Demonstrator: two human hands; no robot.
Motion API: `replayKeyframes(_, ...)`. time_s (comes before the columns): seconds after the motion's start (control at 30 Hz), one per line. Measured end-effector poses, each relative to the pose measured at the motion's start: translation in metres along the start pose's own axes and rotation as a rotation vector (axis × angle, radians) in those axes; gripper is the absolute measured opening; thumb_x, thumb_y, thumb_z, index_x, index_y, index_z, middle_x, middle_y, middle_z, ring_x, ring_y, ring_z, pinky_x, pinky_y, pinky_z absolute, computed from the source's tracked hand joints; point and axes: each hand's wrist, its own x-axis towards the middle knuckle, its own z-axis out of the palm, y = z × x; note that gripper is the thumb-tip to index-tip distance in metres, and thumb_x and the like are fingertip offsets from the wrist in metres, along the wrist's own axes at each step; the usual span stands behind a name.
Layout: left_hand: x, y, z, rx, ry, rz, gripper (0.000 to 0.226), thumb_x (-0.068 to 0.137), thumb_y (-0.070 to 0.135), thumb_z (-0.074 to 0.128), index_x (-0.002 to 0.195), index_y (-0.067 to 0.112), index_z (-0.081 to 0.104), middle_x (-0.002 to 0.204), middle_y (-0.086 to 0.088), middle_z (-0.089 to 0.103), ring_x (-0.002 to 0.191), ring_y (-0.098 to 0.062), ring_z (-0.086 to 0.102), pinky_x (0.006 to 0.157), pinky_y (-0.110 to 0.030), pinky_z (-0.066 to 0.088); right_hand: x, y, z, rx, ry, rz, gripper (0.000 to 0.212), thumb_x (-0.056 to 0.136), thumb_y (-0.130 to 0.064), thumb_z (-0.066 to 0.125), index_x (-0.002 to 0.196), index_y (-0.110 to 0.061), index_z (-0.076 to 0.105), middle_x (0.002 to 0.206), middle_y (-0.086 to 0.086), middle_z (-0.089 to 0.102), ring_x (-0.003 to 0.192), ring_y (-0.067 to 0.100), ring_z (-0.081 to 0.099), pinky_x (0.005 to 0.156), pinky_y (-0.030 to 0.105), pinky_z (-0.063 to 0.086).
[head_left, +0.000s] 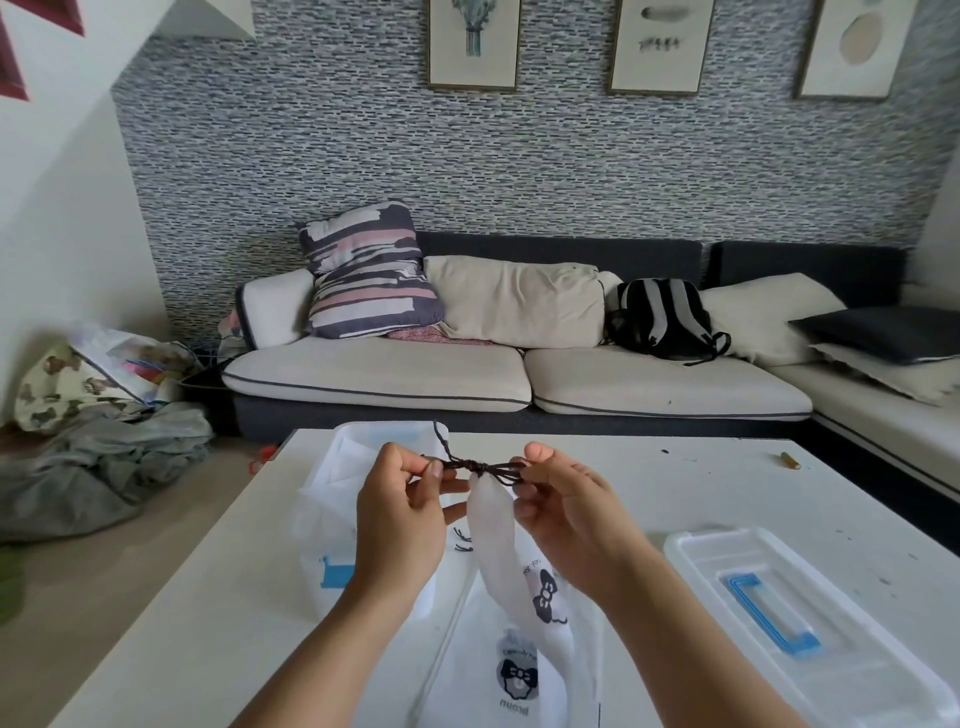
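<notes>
room: living room, head view; white table (675, 478) in front, sofa (467, 384) behind it, patterned wall beyond.
pouch: white pouch (491, 525) held up over the table between both hands, its neck gathered at the top, its body hanging down.
cord: dark cord (478, 465) wound round the pouch neck, with a knot at the middle, loops to the right and a loose tail rising to the left.
left hand: left hand (400, 514) pinches the cord's left end between thumb and fingers.
right hand: right hand (566, 509) pinches the loops on the right, fingers curled.
done: neck bunched and cord wrapped; the knot seems formed.
left: likely pulling it tight and finishing the bow; a flat bag (514, 675) under the wrists looks not yet tied.
count, task things: one cord, one held pouch, one flat bag, two short cord scraps (462, 540) on the table.
count, storage: one clear box (332, 499) at left, one lid (779, 613) at right, lying apart.
count, background: three frames (660, 47) on the wall, one backpack (662, 317) on the sofa.
</notes>
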Motion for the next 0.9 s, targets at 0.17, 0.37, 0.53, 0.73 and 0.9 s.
replayKeyframes(0.17, 0.004, -0.002, -0.002, 0.032, 0.021, 0.001, 0.015, 0.100, 0.003, 0.051, 0.086, 0.004, 0.051, 0.087, -0.008, 0.071, 0.076, -0.012, 0.075, 0.065, -0.027, 0.062, 0.005, -0.001, -0.003, 0.017, 0.105, -0.017, 0.028, 0.090, 0.017, 0.049, 0.086, -0.003, 0.067, 0.072, 0.008, 0.057, 0.058, 0.012, 0.046, 0.051, 0.018, 0.044)
replayKeyframes(0.37, 0.009, -0.003, 0.006, -0.072, 0.070, -0.112, 0.012, 0.100, 0.005, 0.052, 0.089, 0.004, 0.055, 0.091, -0.009, 0.072, 0.085, -0.020, 0.075, 0.066, -0.028, 0.061, 0.012, 0.003, -0.002, 0.015, 0.159, -0.029, 0.023, 0.092, 0.011, 0.054, 0.093, -0.004, 0.072, 0.068, 0.004, 0.054, 0.055, 0.011, 0.041, 0.054, 0.020, 0.040)
replayKeyframes(0.53, 0.009, -0.003, 0.005, -0.451, -0.152, -0.470, 0.012, 0.102, 0.010, 0.052, 0.108, 0.002, 0.058, 0.112, -0.013, 0.072, 0.101, -0.030, 0.072, 0.066, -0.038, 0.060, 0.004, 0.000, -0.007, -0.325, -0.022, -0.091, 0.024, 0.097, -0.008, 0.055, 0.105, -0.019, 0.074, 0.084, 0.000, 0.062, 0.077, 0.012, 0.059, 0.081, 0.028, 0.047)
replayKeyframes(0.73, 0.008, 0.001, 0.008, -0.631, -0.218, -0.545, 0.026, 0.104, 0.015, 0.047, 0.118, 0.000, 0.063, 0.116, -0.012, 0.073, 0.108, -0.033, 0.070, 0.077, -0.039, 0.056, 0.005, 0.012, -0.014, -1.145, -0.155, -0.289, 0.066, 0.071, -0.053, 0.081, 0.130, -0.042, 0.054, 0.123, -0.017, 0.062, 0.110, 0.003, 0.061, 0.091, 0.025, 0.053)
replayKeyframes(0.9, 0.002, -0.003, 0.008, -0.059, -0.206, -0.087, 0.040, 0.087, 0.030, 0.075, 0.121, 0.021, 0.057, 0.132, 0.008, 0.060, 0.122, -0.007, 0.057, 0.099, -0.029, 0.045, 0.012, 0.013, -0.020, -1.032, -0.029, -0.442, 0.005, 0.094, -0.020, 0.065, 0.098, -0.021, 0.069, 0.084, -0.001, 0.073, 0.074, 0.008, 0.066, 0.070, 0.028, 0.051)
